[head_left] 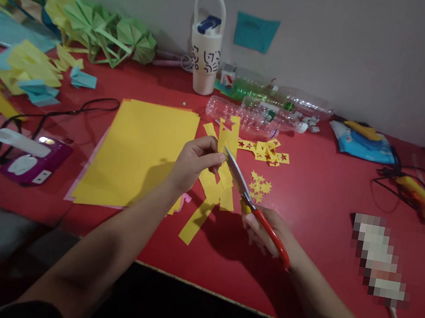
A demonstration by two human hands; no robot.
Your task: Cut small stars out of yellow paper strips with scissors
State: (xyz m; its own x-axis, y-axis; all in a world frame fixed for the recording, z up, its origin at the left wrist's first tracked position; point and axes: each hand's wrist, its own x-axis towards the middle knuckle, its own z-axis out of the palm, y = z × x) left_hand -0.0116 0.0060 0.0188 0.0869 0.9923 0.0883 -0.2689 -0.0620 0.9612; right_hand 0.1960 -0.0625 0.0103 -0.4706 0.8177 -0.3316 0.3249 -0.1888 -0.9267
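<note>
My left hand [198, 161] pinches a yellow paper strip [228, 135] that has a star-shaped cutout near its top end. In my right hand [262, 227] are scissors [239, 177] with red handles, their blade tips at the strip close to my left fingertips. Whether the blades touch the paper I cannot tell. Beneath my hands lie several loose yellow strips [196, 223]. Small yellow paper stars [260, 186] are heaped to the right of the blades, with punched yellow scraps [265, 151] behind them. A stack of yellow sheets [139, 151] lies left of my left hand.
Plastic bottles [261, 114] lie behind the strips, beside a standing white tumbler [204, 59]. At left are a purple power box [37, 161] with cables and folded paper pieces [33, 67]. A yellow glue gun [419, 198] and a blue packet [363, 143] rest at right.
</note>
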